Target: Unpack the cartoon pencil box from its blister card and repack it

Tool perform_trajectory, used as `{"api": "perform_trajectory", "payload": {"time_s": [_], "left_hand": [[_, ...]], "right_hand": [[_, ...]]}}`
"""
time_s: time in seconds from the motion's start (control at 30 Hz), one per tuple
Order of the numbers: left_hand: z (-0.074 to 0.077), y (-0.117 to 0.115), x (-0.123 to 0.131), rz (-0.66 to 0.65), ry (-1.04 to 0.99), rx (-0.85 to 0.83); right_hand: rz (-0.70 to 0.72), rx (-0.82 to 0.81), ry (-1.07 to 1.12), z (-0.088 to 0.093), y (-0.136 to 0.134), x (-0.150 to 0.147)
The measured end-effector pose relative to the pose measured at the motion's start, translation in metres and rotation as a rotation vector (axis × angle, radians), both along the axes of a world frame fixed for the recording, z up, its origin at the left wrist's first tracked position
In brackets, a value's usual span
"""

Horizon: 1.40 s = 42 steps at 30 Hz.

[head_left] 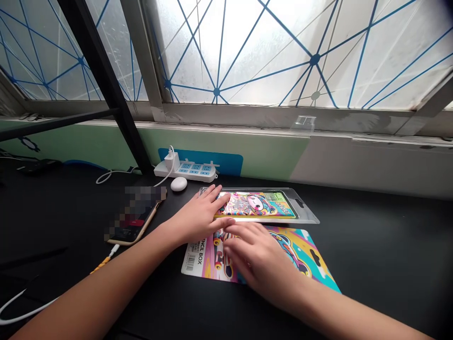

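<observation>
My left hand (201, 212) lies with its fingers spread over the left end of a clear plastic package (306, 215). Inside that package is a colourful pencil box (262, 205) printed with a cartoon character. Just in front of it, on the black tabletop, lies a bright printed card (318, 259) marked "PENCIL BOX", with a barcode. Above the card is my right hand (262, 259), its fingers loosely bent and a little apart, tips near the left thumb and the package's front edge. Its thumb is hidden, and I see nothing held in it.
To the left lies a phone (141, 222), its screen partly blurred, with a charging cable (102, 264) plugged in. A white rounded case (179, 184) sits near a power strip (196, 171) by the wall. A black metal frame (106, 80) slants down at the left, before the windows.
</observation>
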<state>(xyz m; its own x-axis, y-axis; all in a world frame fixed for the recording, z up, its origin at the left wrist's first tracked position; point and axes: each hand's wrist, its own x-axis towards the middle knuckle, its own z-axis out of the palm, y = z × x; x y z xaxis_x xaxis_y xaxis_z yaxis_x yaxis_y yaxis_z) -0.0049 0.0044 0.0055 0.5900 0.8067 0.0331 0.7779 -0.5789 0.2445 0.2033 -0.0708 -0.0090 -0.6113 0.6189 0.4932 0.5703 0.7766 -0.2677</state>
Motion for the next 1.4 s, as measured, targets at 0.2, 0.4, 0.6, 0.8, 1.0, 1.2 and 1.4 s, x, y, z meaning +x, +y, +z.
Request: {"api": "perform_trajectory", "payload": {"time_s": [0.2, 0.4, 0.6, 0.8, 1.0, 1.2, 1.4], "left_hand": [[0.004, -0.001, 0.001, 0.019, 0.001, -0.036], [0.004, -0.001, 0.001, 0.011, -0.039, 0.005], [0.002, -0.001, 0.002, 0.005, -0.044, 0.02], [0.0, -0.001, 0.003, 0.023, -0.092, 0.027], [0.004, 0.003, 0.0, 0.062, -0.247, 0.099], [0.009, 0.01, -0.01, 0.105, -0.325, 0.123], [0.005, 0.012, -0.012, 0.031, -0.485, 0.246]], "right_hand": [[-0.321, 0.07, -0.138, 0.02, 0.061, 0.061], [-0.394, -0.273, -0.238, 0.021, 0.098, 0.106], [-0.351, -0.337, -0.302, 0.03, 0.099, 0.109], [-0.379, -0.312, -0.295, 0.026, 0.103, 0.109], [-0.47, -0.229, -0.258, 0.021, 0.093, 0.107], [-0.469, -0.1, -0.225, 0.026, 0.082, 0.104], [-0.386, 0.115, -0.186, 0.024, 0.075, 0.098]]}}
